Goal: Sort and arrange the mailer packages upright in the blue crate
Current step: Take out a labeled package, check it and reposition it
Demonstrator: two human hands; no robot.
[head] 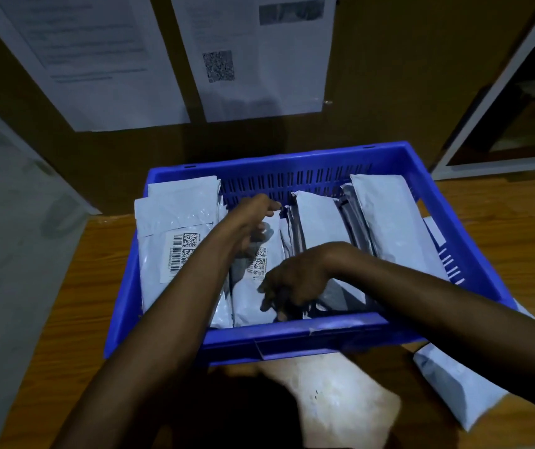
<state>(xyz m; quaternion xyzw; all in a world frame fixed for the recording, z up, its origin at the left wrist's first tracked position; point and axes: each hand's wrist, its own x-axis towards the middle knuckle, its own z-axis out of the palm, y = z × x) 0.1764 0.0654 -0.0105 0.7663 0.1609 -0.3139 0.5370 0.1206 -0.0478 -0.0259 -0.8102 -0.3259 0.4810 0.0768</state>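
Observation:
A blue crate (295, 335) stands on the wooden table, filled with several white mailer packages on edge. A labelled mailer (175, 241) leans at the crate's left wall. Taller mailers (386, 222) stand at the right. My left hand (253, 218) reaches into the middle of the crate, fingers curled over the top edge of a barcoded mailer (253, 286). My right hand (292, 283) is at the crate's near side, its fingers dug down among the lower ends of the grey-white mailers (337, 296).
A loose white mailer (454, 387) lies on the wooden table (502, 215) near the crate's right front corner. A brown board with printed sheets (253, 56) stands behind the crate. A white-framed shelf (519, 108) is at the far right.

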